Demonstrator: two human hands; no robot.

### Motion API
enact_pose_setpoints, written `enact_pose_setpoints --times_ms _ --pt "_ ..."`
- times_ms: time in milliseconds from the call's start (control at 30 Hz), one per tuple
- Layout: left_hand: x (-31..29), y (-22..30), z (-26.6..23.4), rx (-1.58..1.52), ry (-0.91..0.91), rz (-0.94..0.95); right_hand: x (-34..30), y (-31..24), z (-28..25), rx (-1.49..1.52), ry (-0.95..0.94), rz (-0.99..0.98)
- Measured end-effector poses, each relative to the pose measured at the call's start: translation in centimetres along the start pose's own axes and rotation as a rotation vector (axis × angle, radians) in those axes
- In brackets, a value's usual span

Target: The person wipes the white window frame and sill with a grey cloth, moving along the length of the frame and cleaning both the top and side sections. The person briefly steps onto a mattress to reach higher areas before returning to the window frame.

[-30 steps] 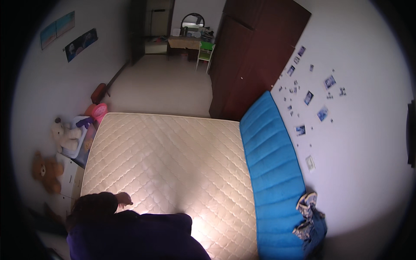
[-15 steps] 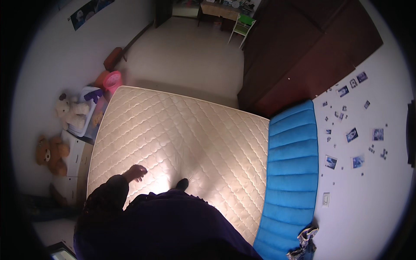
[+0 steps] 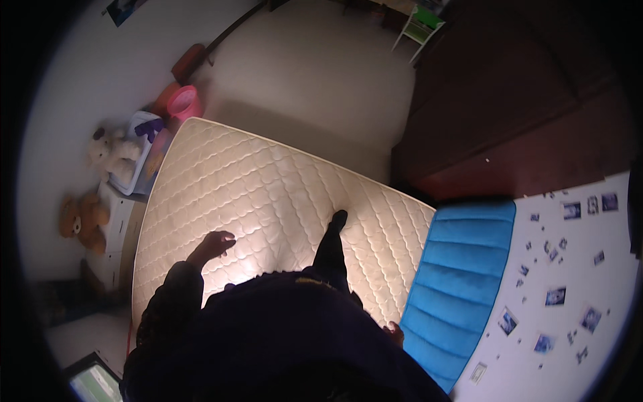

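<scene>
My left hand (image 3: 216, 245) hangs above the quilted beige mattress (image 3: 261, 167), its fingers loosely bent and apart, holding nothing. Only part of my right hand (image 3: 394, 332) shows past my dark clothing, near the blue padded headboard (image 3: 462, 268). Its visible fingers are slightly apart, with nothing seen in them. One dark-clad leg (image 3: 330, 249) reaches forward, and its foot stands on the mattress. My body hides the mattress's near part.
Left of the mattress stand white drawers (image 3: 114, 231), a brown teddy bear (image 3: 90, 221), a white plush toy (image 3: 114, 157) and a pink bin (image 3: 184, 102). A dark red wardrobe (image 3: 495, 114) rises at the far right. Beyond the floor is a green-and-white chair (image 3: 420, 27).
My leg has stepped forward over the mattress. The view has turned and moved forward. My right hand has come into sight, and my left hand has moved slightly up in the picture.
</scene>
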State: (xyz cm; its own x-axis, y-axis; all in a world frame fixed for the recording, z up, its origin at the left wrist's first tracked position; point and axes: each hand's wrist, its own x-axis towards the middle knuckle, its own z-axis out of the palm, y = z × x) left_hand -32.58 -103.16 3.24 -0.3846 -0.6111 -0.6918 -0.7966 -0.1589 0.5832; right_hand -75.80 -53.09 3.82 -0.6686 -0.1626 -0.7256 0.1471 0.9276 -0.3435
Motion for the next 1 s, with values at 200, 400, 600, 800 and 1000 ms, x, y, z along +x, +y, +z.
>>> enact_pose_setpoints --times_ms 200,400,600,800,1000 --pt "3.4 4.7 1.2 -0.250 0.131 -0.313 24.9 -6.4 -8.0 -0.001 0.026 -0.218" --pt "-0.7 4.6 3.8 -0.465 0.340 -0.476 30.0 -33.0 -11.4 -0.030 -0.079 -0.371" --pt "1.8 6.3 7.2 -0.694 0.337 -0.672 39.3 -45.5 -12.5 -0.417 -0.019 -0.651" --pt "4.3 6.4 5.8 -0.913 0.344 -0.661 38.8 -59.3 -14.8 -0.880 0.111 -0.842" --pt "-6.0 -11.0 -0.8 -0.944 0.753 -1.148 43.7 -65.1 -14.2 -0.857 0.143 -0.786"
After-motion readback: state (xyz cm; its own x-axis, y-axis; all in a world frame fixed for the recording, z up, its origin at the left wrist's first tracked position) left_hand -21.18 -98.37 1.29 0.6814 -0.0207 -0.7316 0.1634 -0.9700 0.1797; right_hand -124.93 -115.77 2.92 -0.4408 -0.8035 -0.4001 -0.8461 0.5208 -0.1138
